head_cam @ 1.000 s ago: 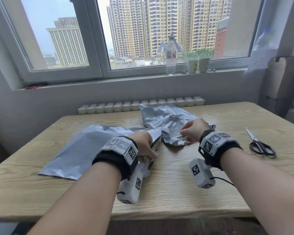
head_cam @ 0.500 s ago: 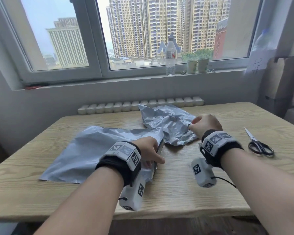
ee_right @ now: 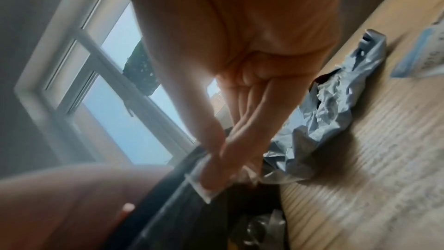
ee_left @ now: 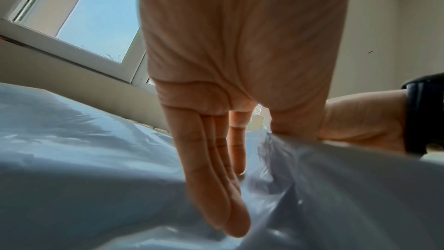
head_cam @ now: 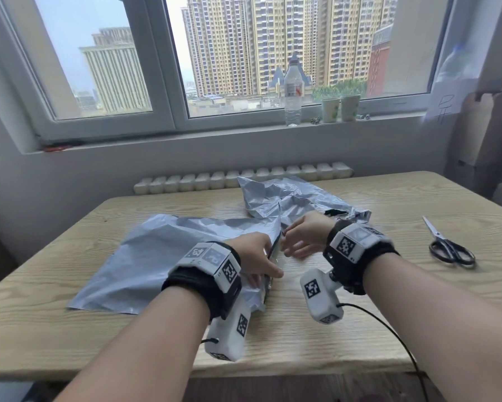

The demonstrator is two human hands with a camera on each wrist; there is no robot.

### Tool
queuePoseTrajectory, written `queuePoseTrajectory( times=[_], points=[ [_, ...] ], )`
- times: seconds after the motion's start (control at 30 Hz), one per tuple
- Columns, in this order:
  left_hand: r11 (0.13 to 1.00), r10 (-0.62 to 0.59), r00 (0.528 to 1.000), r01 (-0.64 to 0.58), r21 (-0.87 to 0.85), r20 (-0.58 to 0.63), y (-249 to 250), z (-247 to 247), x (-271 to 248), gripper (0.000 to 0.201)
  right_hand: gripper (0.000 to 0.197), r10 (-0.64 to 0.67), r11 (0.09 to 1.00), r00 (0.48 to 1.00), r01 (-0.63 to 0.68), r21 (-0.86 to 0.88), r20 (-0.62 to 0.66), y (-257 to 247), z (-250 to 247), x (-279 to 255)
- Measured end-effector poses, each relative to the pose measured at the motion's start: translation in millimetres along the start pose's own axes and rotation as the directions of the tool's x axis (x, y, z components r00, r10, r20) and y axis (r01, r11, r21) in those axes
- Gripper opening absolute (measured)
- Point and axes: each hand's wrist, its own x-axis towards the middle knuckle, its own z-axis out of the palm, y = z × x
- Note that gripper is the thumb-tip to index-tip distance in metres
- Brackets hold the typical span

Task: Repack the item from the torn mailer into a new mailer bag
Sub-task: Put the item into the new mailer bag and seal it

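A smooth grey new mailer (head_cam: 157,256) lies flat at the left centre of the wooden table (head_cam: 360,329). Its mouth faces right. My left hand (head_cam: 265,268) rests at that mouth, and the left wrist view shows its straight fingers (ee_left: 216,187) pressing on the grey plastic (ee_left: 84,159). My right hand (head_cam: 287,239) pinches the raised upper edge of the mouth; its fingers (ee_right: 216,168) grip a pale strip. Something dark in glossy wrap (ee_right: 259,225) shows inside the opening. The crumpled torn mailer (head_cam: 296,198) lies behind my hands, untouched.
Black-handled scissors (head_cam: 451,252) lie on the table to the right. A water bottle (head_cam: 292,94) and two paper cups (head_cam: 341,107) stand on the window sill. Cardboard (head_cam: 487,134) leans at the far right. A cable trails from my right wrist off the front edge.
My right hand let go of the torn mailer and moved left to the new mailer's mouth, now pinching its lifted edge. My left hand stayed at the mouth.
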Motion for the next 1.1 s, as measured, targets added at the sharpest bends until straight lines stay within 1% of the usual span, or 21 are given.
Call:
queuePoseTrajectory(
  times=[0.1,0.17,0.23,0.27,0.33,0.37,0.43,0.47,0.53,0.57,0.6,0.63,0.7,0.73,0.77,0.87,0.93,0.97,1.0,1.07,1.1],
  points=[
    [1.0,0.006,1.0,-0.005,0.021,-0.018,-2,0,2,0.045,0.026,0.122,0.992,0.992,-0.123,0.022,0.039,-2,-5,-1],
    [1.0,0.001,1.0,-0.001,0.026,-0.017,-2,1,3,0.045,0.026,0.143,0.981,0.983,-0.156,0.112,0.113,0,-9,0],
    [1.0,-0.002,1.0,0.003,0.021,-0.008,0,1,2,0.044,0.027,0.133,0.975,0.974,-0.162,0.15,0.183,4,-11,1],
    [1.0,-0.002,1.0,0.002,0.028,-0.009,0,1,2,0.044,0.027,0.123,0.981,0.972,-0.15,0.125,0.201,7,-12,3],
    [0.998,0.008,1.0,-0.007,0.062,-0.016,1,2,1,0.042,0.024,0.087,0.996,0.975,-0.09,0.005,0.203,9,-11,5],
    [0.996,0.019,1.0,-0.017,0.088,-0.021,1,2,0,0.04,0.025,0.059,0.996,0.982,-0.045,-0.082,0.18,11,-11,8],
    [0.991,0.03,0.999,-0.025,0.129,-0.033,1,2,0,0.042,0.031,-0.002,0.966,0.993,0.031,-0.257,0.116,13,-14,13],
    [0.99,0.031,0.999,-0.026,0.135,-0.037,1,1,0,0.043,0.03,-0.013,0.949,0.994,0.048,-0.312,0.112,13,-16,13],
    [0.994,0.031,0.999,-0.026,0.108,-0.041,0,1,1,0.043,0.022,-0.012,0.932,0.991,0.061,-0.357,0.136,12,-19,12],
    [0.995,0.034,0.998,-0.029,0.1,-0.051,-1,0,1,0.044,0.02,-0.027,0.921,0.993,0.068,-0.383,0.111,10,-20,11],
    [0.994,0.04,0.997,-0.033,0.109,-0.066,-2,0,2,0.046,0.017,-0.068,0.906,0.997,0.079,-0.415,0.041,9,-22,10],
    [0.992,0.048,0.996,-0.038,0.124,-0.078,-3,0,2,0.047,0.014,-0.127,0.89,0.99,0.084,-0.448,-0.066,9,-24,10],
    [0.992,0.064,0.995,-0.055,0.111,-0.073,-3,-1,2,0.05,0.005,-0.215,0.886,0.938,0.07,-0.458,-0.273,9,-28,12],
    [0.995,0.07,0.996,-0.067,0.07,-0.054,-3,-1,1,0.05,0.003,-0.228,0.896,0.917,0.066,-0.439,-0.328,11,-29,13],
    [0.997,0.078,0.996,-0.077,0.02,-0.033,-2,0,1,0.052,0.005,-0.226,0.907,0.91,0.065,-0.416,-0.349,13,-30,15],
    [0.989,0.074,0.996,-0.066,-0.131,0.051,0,0,-1,0.061,0.009,-0.199,0.93,0.916,0.065,-0.362,-0.347,17,-33,18],
    [0.98,0.062,0.993,-0.041,-0.196,0.098,4,-2,-4,0.061,0.009,-0.19,0.94,0.931,0.081,-0.333,-0.311,18,-32,19],
    [0.981,0.068,0.994,-0.051,-0.189,0.086,6,-5,-4,0.058,0.011,-0.187,0.945,0.942,0.096,-0.312,-0.279,17,-32,18],
    [0.985,0.082,0.995,-0.074,-0.159,0.048,9,-8,-4,0.054,0.012,-0.185,0.951,0.949,0.108,-0.289,-0.254,16,-32,18],
    [0.991,0.107,0.992,-0.112,-0.076,-0.065,18,-17,1,0.049,0.01,-0.196,0.958,0.95,0.133,-0.254,-0.244,12,-35,15],
    [0.993,0.11,0.987,-0.114,-0.033,-0.114,24,-21,4,0.05,0.009,-0.206,0.959,0.946,0.145,-0.244,-0.248,10,-38,14]
  ],
)
